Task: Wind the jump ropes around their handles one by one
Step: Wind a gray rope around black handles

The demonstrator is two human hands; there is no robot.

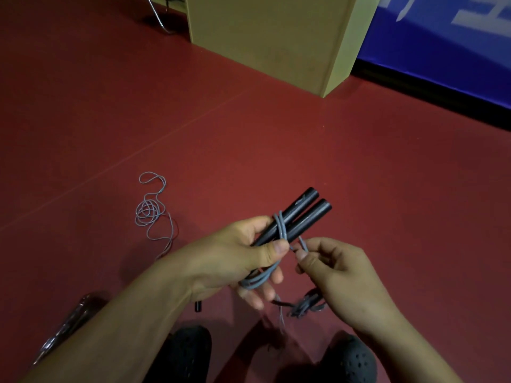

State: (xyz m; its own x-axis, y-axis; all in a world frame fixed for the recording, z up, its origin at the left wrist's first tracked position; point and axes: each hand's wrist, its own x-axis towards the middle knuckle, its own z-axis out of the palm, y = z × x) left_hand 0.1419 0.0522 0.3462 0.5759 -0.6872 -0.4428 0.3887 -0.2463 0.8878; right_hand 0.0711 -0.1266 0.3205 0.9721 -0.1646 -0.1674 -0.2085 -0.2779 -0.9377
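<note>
1. Here the left hand (237, 255) is gripping two black handles (298, 217) side by side above the red floor (249, 134), thumb pressing the grey rope (282, 230) wrapped around them.
2. The right hand (340, 275) is pinching the rope's free strand just beside the handles.
3. Another grey rope (150, 214) is lying loosely coiled on the floor, well apart to the left.
4. Black shoes (351, 360) are showing below the hands.

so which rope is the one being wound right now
The grey rope looped around the two black handles gripped by the left hand; the other rope lies loose on the floor.
</note>
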